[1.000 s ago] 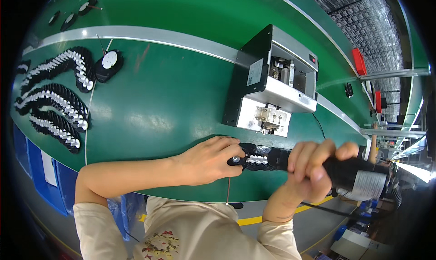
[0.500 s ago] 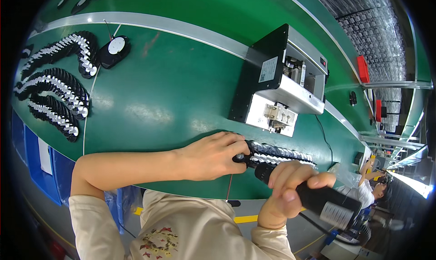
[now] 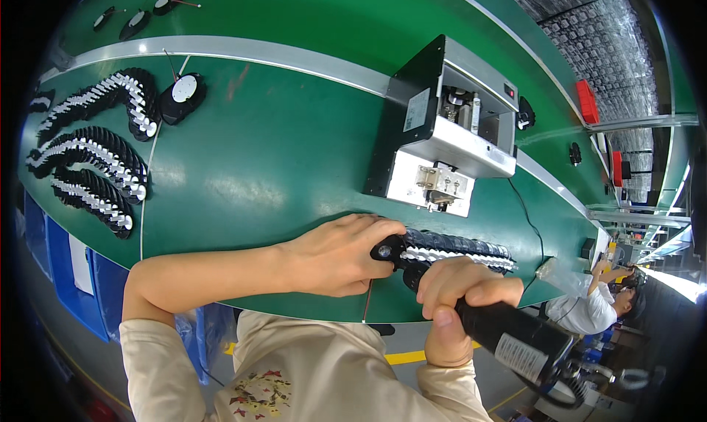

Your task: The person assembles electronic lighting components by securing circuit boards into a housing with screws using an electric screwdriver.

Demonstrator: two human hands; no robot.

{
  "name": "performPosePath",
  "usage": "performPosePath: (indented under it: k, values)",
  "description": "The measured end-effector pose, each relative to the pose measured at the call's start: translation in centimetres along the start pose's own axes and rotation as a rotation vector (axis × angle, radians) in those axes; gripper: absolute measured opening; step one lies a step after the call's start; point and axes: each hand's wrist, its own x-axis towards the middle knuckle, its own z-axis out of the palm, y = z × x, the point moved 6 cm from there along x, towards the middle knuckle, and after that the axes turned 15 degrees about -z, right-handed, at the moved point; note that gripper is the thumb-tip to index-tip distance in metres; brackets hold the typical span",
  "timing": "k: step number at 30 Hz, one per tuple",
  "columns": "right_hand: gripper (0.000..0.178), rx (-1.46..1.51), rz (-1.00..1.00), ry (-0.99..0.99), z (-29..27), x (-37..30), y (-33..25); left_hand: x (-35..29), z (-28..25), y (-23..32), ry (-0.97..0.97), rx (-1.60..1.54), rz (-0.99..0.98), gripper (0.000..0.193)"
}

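My left hand (image 3: 335,254) is closed on the near end of a small black part (image 3: 386,252) with a round metal spot on it. Its fingertips are partly hidden behind the part. My right hand (image 3: 458,293) wraps around a black electric screwdriver (image 3: 515,339) with a pale label and a coiled cable at its rear. The screwdriver's nose points left, close to the black part; its tip is hard to make out. Just beyond my hands, a row of stacked black parts with white faces (image 3: 464,257) lies along the table.
Beyond the row stands a black and silver bench machine (image 3: 460,138) with a cable. Curved rows of black-and-white parts (image 3: 92,153) and one loose black part (image 3: 183,98) lie at left. Blue bins (image 3: 74,282) hang below the left edge. A co-worker (image 3: 589,308) sits far right.
The screwdriver and my right hand have shifted slightly left, and the tool's rear has dropped. My left hand keeps its grip near the black part. The whole view has moved a little.
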Motion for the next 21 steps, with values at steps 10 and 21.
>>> performPosePath:
  k: [10, 21]
  values:
    - [0.053, 0.182, -0.301, 0.2, -5.4, 3.1, -4.4, -0.2, -4.0, 0.2, -0.064, -0.105, -0.093, 0.035]
    - [0.048, 0.059, -0.327, 0.138, -6.2, 2.1, -3.5, 3.2, -20.3, -10.7, 0.747, 0.587, -0.318, 0.06]
